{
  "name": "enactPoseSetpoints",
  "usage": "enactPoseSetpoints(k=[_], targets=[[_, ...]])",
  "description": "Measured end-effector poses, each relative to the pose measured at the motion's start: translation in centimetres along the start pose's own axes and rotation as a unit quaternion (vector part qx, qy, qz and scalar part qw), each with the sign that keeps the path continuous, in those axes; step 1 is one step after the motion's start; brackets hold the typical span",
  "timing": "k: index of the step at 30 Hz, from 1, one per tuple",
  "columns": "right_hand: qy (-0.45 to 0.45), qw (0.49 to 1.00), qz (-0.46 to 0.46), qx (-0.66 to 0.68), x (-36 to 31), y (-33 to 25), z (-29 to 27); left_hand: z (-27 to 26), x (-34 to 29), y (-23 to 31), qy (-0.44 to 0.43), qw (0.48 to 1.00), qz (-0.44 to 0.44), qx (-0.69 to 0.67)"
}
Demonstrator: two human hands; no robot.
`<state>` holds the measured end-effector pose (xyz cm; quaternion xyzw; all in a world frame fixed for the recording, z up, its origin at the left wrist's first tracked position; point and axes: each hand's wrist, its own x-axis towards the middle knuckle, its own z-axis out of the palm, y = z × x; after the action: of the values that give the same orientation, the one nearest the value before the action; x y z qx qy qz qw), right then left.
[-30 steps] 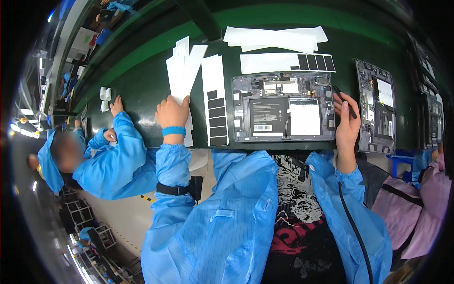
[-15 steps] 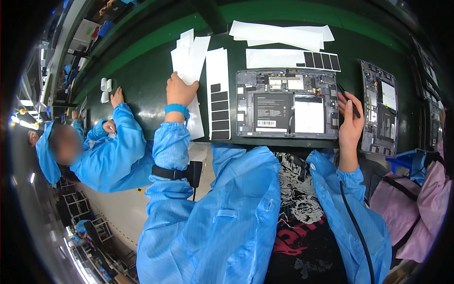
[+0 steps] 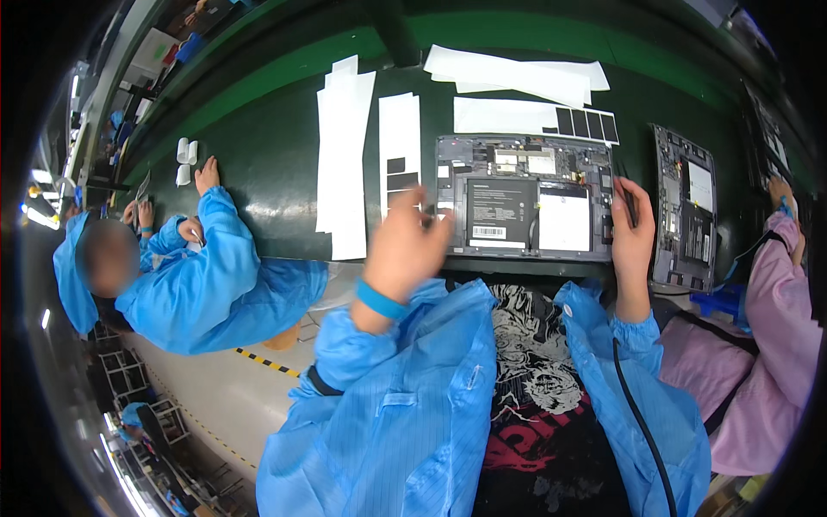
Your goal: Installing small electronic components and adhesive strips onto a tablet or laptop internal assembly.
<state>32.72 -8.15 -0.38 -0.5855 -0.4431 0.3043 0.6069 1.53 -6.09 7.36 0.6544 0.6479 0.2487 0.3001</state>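
Observation:
An opened laptop base (image 3: pixel 454 233) lies before me, its circuit board, black battery (image 3: pixel 500 207) and a white panel (image 3: pixel 564 220) exposed. At its right edge my right hand (image 3: pixel 634 226) holds a slim black tool, possibly tweezers (image 3: pixel 631 202), with its tip beside the casing. My left hand (image 3: pixel 405 246) is smeared by motion over the near end of a white sticker sheet (image 3: pixel 398 121), close to the laptop's left edge. Black rectangular stickers (image 3: pixel 402 181) show on that sheet; others are hidden by the hand. Something dark is near the left fingertips, too blurred to name.
White paper strips (image 3: pixel 345 164) lie left; more strips (image 3: pixel 517 69) and another sticker sheet (image 3: pixel 504 114) lie behind the laptop. A second opened laptop base (image 3: pixel 685 207) is at right. People in blue (image 3: pixel 198 276) and pink (image 3: pixel 775 284) work on either side. White rolls (image 3: pixel 187 151) stand far left.
My left hand has left the white paper strips and moved right and nearer, over the sticker sheet. The right hand stays at the laptop's right edge with the black tool.

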Motion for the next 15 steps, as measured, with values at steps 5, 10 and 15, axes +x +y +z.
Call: enactPoseSetpoints(k=[5, 10, 15], targets=[[-0.007, 0.998, 0.028, -0.060, -0.7, -1.2, 0.8, 3.3, -0.7, -0.6, 0.064, 0.996, 0.064, 0.010], [0.046, 0.999, 0.010, -0.017, -2.3, -4.5, 2.5, 0.0, -2.2, 0.1, 0.067, 0.994, 0.049, -0.077], [-0.021, 0.994, -0.103, 0.003, -0.8, -12.6, 11.1, -11.0, -2.5, -0.1, 0.159, 0.965, -0.003, -0.210]])
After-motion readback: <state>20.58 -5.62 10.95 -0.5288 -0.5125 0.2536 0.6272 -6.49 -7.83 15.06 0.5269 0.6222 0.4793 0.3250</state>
